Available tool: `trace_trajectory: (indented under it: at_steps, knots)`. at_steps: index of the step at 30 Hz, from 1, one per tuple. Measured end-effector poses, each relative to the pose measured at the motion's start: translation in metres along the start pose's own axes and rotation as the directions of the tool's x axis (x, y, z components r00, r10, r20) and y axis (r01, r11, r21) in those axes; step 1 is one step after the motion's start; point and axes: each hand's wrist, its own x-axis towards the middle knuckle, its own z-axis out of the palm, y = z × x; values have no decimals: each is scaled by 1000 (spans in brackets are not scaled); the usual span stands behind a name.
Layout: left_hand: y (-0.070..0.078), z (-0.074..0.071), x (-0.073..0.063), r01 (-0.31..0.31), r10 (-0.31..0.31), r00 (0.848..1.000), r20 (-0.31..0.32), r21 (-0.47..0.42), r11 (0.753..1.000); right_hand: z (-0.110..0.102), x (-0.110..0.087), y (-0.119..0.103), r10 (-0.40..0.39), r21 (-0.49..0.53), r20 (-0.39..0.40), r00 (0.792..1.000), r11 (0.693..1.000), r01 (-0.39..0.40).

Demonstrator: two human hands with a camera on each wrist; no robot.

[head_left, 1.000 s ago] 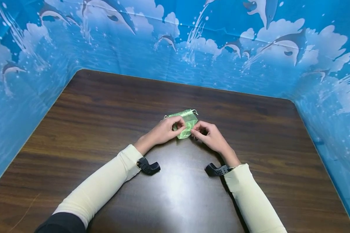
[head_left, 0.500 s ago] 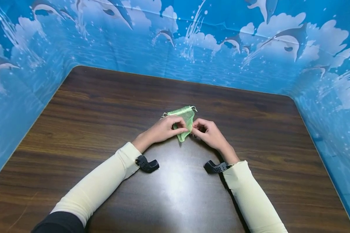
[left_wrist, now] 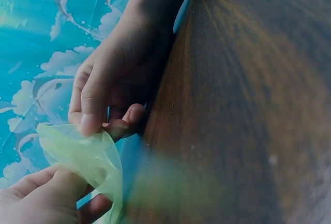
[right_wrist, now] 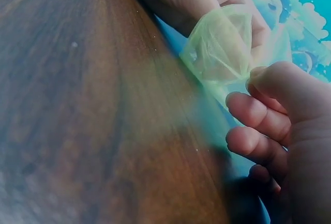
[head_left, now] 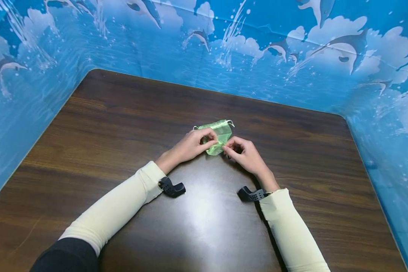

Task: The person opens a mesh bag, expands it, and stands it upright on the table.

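A sheer light-green drawstring pouch (head_left: 223,130) is between both hands near the middle of the table, its corded end pointing away from me. My left hand (head_left: 190,145) pinches the pouch from the left between thumb and forefinger. From the right, my right hand (head_left: 246,155) pinches its near right edge with thumb and forefinger. In the left wrist view the thin fabric of the pouch (left_wrist: 77,149) spreads between the two sets of fingertips. The right wrist view shows the see-through pouch (right_wrist: 222,45) puffed out, with part of the left hand behind it.
The dark wood-grain table (head_left: 122,109) reflects a bright glare in front of the hands. Around its far and side edges hangs a blue curtain (head_left: 170,56) printed with dolphins. Black wrist mounts (head_left: 172,187) sit over the pale sleeves (head_left: 117,204).
The near end of the pouch, drawn to a narrow point half a second ago, is now bunched and wider. Both hands keep their pinch in nearly the same place.
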Motion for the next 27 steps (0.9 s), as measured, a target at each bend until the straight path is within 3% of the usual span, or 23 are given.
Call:
trace_trajectory:
  at_steps: [5, 11, 15, 19, 23, 27]
  knots:
    - [-1, 2, 8, -34, 30, 997, -74, -61, 998, -3, 0, 0, 27, 28, -55, 998, 999, -25]
    - [0, 4, 4, 20, -61, 983, -174, -227, 974, 2, 3, -2, 69, 36, -4, 998, 997, -69]
    - [4, 10, 4, 30, -90, 983, -162, -341, 940, 4, 6, -3, 62, 25, -19, 998, 998, -61]
    - [8, 15, 6, 43, -111, 983, -149, -400, 915, 5, 7, -5, 21, 12, -47, 999, 1000, -21]
    - [9, 16, 5, 95, -162, 978, -134, -404, 910, 4, 6, -4, -17, 7, -99, 995, 1000, 18]
    - [9, 15, 3, 182, -212, 976, -48, -352, 918, 6, 4, -1, -32, 12, -167, 985, 999, 35]
